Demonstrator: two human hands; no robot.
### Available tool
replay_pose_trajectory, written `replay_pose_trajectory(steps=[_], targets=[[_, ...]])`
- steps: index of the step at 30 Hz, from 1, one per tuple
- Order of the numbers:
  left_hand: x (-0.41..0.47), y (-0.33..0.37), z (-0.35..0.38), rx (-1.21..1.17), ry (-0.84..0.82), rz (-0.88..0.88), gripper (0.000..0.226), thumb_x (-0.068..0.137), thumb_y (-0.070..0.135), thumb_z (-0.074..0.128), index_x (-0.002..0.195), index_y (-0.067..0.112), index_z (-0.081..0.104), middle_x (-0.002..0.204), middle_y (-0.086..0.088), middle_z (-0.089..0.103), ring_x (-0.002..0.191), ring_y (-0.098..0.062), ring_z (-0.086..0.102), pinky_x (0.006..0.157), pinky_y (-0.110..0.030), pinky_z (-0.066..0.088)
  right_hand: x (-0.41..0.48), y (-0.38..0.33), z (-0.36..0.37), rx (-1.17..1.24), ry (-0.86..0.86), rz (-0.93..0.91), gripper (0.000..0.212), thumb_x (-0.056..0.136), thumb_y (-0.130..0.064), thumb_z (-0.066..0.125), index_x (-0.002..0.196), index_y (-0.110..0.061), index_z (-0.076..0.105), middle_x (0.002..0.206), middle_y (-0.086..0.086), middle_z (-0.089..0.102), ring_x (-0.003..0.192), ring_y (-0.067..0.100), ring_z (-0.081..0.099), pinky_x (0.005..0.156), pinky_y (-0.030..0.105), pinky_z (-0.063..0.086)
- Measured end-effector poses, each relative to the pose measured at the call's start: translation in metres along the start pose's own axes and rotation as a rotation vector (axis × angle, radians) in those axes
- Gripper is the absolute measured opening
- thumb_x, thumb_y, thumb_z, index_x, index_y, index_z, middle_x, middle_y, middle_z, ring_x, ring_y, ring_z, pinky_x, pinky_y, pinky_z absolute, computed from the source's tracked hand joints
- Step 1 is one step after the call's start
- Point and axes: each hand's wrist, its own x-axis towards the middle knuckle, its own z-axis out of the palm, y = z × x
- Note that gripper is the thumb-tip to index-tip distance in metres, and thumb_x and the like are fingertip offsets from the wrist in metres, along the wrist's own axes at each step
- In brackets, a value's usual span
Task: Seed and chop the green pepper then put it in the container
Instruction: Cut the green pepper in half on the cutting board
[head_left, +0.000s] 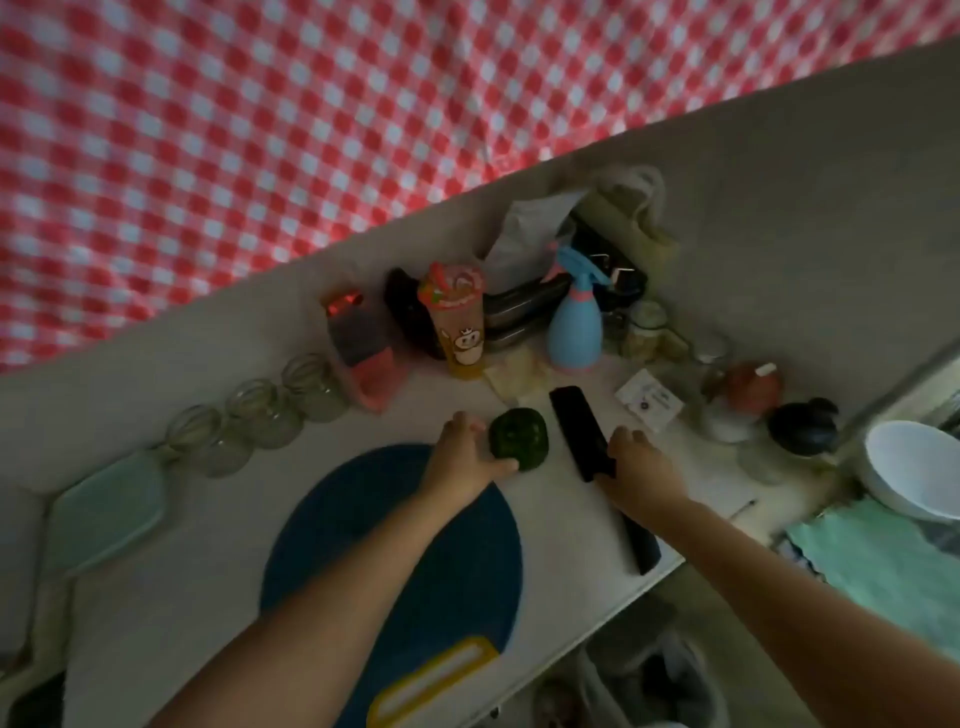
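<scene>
— Which step are we on?
— The very start, we judge: our left hand (465, 452) clamps its fingers round the whole dark green bell pepper (521, 438), at one o'clock off the round blue mat (395, 551).
— Right hand (641, 462)?
— On the long black knife (575, 423); whether its fingers have closed we cannot tell. Next: pepper onto mat, firm knife grip.
</scene>
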Motion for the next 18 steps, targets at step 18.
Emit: replay_pose_trajectory(steps=[18], targets=[[0.022,0.006,0.034,-0.089,0.000,0.009,0.082,0.064,0.020,0.084,0.130,0.013,0.037,0.123,0.000,0.046,0.113,-0.011,0.045,0.090,-0.021,0.038,0.026,0.020,0.011,0.127,-0.229,0.204,0.043,0.078,-0.024,0.068,0.113,-0.011,0.045,0.106,0.007,0.052,0.096,0.025,0.054,0.070,0.028,0.040]])
